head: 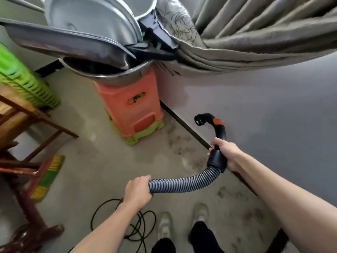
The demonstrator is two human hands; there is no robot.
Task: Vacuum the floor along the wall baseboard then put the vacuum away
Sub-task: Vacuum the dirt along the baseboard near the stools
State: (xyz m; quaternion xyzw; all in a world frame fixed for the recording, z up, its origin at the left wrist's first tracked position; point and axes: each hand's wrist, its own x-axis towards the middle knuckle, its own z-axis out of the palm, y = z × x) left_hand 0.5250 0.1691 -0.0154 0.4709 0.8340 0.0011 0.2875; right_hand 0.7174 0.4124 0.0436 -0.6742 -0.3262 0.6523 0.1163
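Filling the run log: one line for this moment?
left hand grips hose | right hand grips handle | open end bare, near baseboard

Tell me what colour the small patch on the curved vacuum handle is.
Orange: the patch sits on an otherwise black handle, seen in the head view.

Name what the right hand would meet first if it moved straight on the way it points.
Likely the stool; the right hand points along the baseboard toward it, but depth is unclear.
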